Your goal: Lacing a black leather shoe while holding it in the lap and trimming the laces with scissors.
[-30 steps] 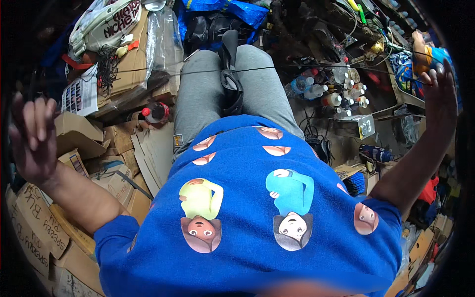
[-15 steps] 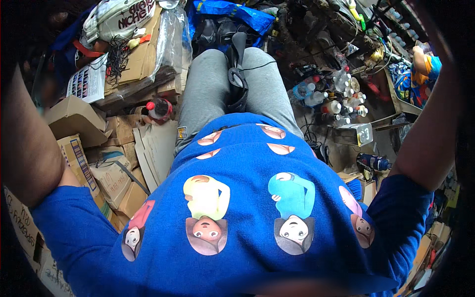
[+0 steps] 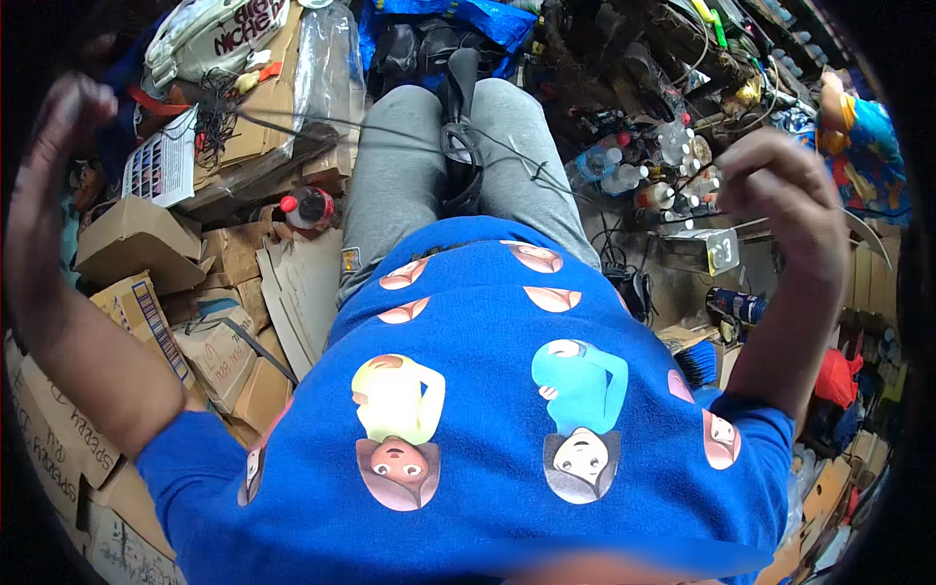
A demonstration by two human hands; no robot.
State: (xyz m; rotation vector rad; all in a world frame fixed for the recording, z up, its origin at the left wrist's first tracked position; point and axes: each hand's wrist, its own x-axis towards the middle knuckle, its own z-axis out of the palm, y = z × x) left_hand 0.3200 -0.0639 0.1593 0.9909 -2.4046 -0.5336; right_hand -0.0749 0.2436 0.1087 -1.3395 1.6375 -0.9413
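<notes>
At the far left, my left hand (image 3: 73, 112) is raised, its fingers bent but smeared by motion. A thin black cord (image 3: 390, 130) stretches across my lap, rising leftward toward that hand; its left end is lost over a dark cable tangle (image 3: 216, 132). On the right, my right hand (image 3: 790, 190) is raised too, its curled fingers closed where the cord leads in. A loose knot shows in the cord above my right thigh. Between my grey-trousered knees stands a black object with a smooth handle-like top and a looped part (image 3: 460, 136); its kind is unclear.
Cardboard boxes (image 3: 141, 244) and a red-capped bottle (image 3: 307, 208) are at my left. Several plastic bottles (image 3: 624, 175) stand beyond my right knee, near a clear container (image 3: 717, 252). A blue bag (image 3: 507, 24) lies ahead, with colourful cloth (image 3: 868, 146) at far right.
Both hands have come into view from outside the upper sides. The black cord, earlier only a short piece by my right knee, now stretches across both thighs.
</notes>
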